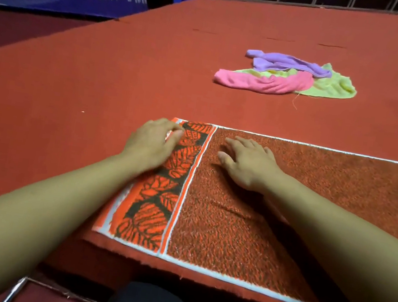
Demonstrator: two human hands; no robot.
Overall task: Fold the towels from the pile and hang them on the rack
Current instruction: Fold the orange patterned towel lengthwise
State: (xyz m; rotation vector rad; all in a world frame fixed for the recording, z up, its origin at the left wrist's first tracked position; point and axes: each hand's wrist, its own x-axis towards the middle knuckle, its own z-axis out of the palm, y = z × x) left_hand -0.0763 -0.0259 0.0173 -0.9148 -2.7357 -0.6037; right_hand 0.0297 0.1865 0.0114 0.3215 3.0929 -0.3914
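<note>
Three crumpled towels (pixel 285 74) (pink, purple, green) lie beyond — red table (pixel 101 71).

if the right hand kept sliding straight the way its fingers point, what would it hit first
The right hand lies flat on the orange patterned towel, fingers pointing up-left. It would probably cross the towel's white far edge onto the bare red tablecloth; the crumpled pink, purple and green towel pile lies off to the right.

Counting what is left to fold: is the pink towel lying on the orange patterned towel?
No. The pink towel lies in the far pile with the purple towel and green towel, apart from the orange patterned towel.
</note>
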